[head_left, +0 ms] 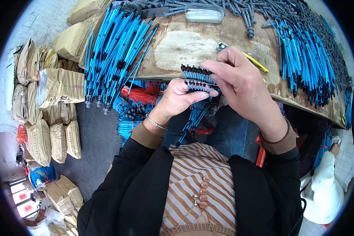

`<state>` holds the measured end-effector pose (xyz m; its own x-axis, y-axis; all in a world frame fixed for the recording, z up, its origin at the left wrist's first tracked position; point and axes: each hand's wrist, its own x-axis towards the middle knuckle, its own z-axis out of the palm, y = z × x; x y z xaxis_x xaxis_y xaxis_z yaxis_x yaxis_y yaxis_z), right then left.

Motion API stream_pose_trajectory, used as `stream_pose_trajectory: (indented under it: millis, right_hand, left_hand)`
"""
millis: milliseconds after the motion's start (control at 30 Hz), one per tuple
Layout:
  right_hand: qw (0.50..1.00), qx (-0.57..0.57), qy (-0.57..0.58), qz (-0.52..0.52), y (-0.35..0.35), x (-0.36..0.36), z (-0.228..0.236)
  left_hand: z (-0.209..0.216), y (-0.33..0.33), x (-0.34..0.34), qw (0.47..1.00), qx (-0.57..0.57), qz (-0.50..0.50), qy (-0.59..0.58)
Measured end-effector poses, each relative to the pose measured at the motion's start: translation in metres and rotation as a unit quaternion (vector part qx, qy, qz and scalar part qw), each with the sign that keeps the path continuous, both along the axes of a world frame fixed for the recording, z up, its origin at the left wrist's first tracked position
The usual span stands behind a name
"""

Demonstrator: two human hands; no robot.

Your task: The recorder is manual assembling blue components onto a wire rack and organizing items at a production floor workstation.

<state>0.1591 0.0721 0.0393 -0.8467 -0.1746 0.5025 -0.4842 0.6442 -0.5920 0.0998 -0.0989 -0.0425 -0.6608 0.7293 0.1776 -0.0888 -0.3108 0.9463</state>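
The left hand [178, 101] is gripping blue rods [197, 76]; the half-curled right hand [240, 80], hold unclear, is hiding their right end; a clear box [204, 21] is lying far.

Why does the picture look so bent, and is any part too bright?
Head view: fisheye distortion bows the table's front edge, and the corners go black; head view: the windowlike panes at lower left look nearly washed out.
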Motion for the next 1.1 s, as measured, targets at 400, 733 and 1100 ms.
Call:
stream_pose_trajectory:
  millis: [400, 733, 1100]
  right_hand:
    - [0.997, -0.044, -0.057, 0.013, 0.002, -0.005, -0.004]
    - [0.998, -0.006, 0.065, 0.027, -0.002, -0.011, -0.002]
    - [0.996, 0.010, 0.006, -0.087, 0.019, 0.015, -0.014]
  left_hand:
    - [0.000, 0.001, 0.000, 1.000, 0.004, -0.019, 0.004]
    - [-0.005, 0.002, 0.000, 0.998, -0.037, 0.024, 0.054]
    - [-0.006, 0.007, 0.002, 1.000, 0.013, 0.002, -0.021]
